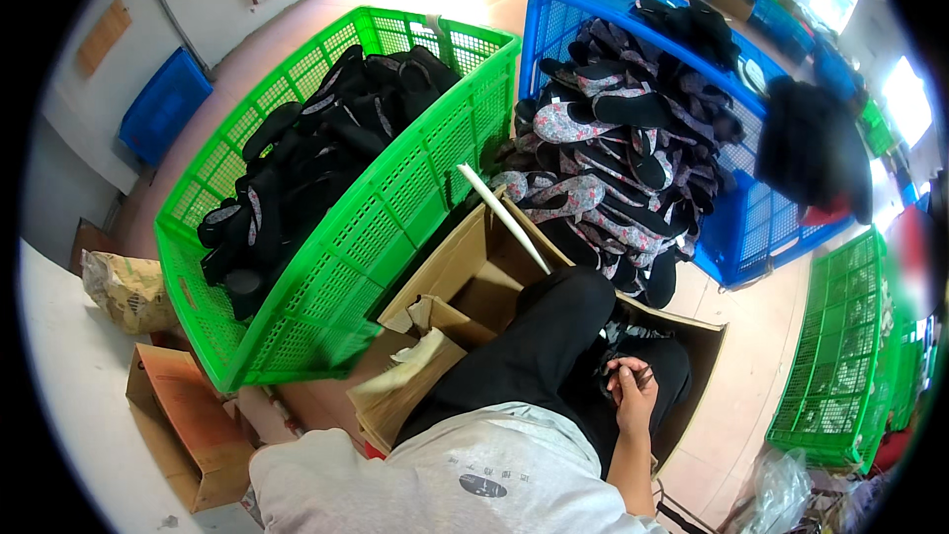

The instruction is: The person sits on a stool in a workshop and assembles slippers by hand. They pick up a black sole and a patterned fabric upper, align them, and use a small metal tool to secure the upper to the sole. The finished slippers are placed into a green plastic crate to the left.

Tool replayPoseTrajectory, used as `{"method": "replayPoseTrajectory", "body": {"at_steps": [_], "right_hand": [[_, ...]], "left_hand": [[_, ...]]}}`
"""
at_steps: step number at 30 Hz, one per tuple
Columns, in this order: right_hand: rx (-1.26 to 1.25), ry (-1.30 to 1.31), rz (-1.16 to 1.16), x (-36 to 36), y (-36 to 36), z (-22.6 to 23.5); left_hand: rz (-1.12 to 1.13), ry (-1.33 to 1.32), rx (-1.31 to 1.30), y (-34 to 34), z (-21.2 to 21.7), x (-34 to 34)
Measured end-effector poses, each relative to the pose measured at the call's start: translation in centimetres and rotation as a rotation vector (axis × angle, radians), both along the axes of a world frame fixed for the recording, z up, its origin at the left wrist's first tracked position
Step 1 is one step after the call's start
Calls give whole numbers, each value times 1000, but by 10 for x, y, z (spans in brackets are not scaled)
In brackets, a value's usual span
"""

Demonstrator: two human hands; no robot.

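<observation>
My right hand is over my right thigh, its fingers curled together. Dark material lies around the fingertips, and I cannot make out what they hold. Just beyond the hand, a grey-and-black patterned piece shows between my knees, partly hidden. My left hand is out of sight; only the grey sleeve of that arm shows. Ahead, floral cloth shoes are heaped in and spilling from a tipped blue crate. Black cloth shoes fill part of a green crate on the left.
An open cardboard box surrounds my legs, with a white strip leaning on it. Another carton stands at lower left. Green crates and a clear plastic bag are at right. A blurred dark shape stands beside the blue crate.
</observation>
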State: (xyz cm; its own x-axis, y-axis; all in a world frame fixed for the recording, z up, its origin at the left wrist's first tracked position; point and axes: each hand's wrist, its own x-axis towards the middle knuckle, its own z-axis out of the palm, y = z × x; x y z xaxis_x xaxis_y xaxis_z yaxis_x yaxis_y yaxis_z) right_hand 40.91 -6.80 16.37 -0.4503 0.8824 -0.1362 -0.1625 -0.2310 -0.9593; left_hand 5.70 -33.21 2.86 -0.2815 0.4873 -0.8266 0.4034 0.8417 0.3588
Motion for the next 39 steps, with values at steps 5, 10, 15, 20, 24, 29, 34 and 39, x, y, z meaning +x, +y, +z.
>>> {"method": "replayPoseTrajectory", "body": {"at_steps": [5, 10, 15, 20, 24, 29, 34, 39], "right_hand": [[-5, -10, 4, 0, 5, -6], [-23, -34, -21, -8, 11, -5], [-36, -70, -6, -14, 13, -6], [-48, -81, -45, -12, 12, -5], [-42, -53, -39, -10, 12, -7], [-98, -14, -1, -11, 12, -4], [-228, 70, 22, 11, 22, 7], [-237, 167, 152, 33, 38, 14]], "left_hand": [[-109, -208, -128, -7, 10, -6], [-264, -537, -305, 3, 46, -25], [-411, -466, -64, 75, 99, -70], [-37, 584, 1091, 190, 201, -133], [10, 1020, 1183, 225, 219, -227], [-41, 1222, 603, 227, 157, -370], [-43, 1102, 35, 268, 140, -392], [-125, 1087, -25, 301, 127, -415]]}}
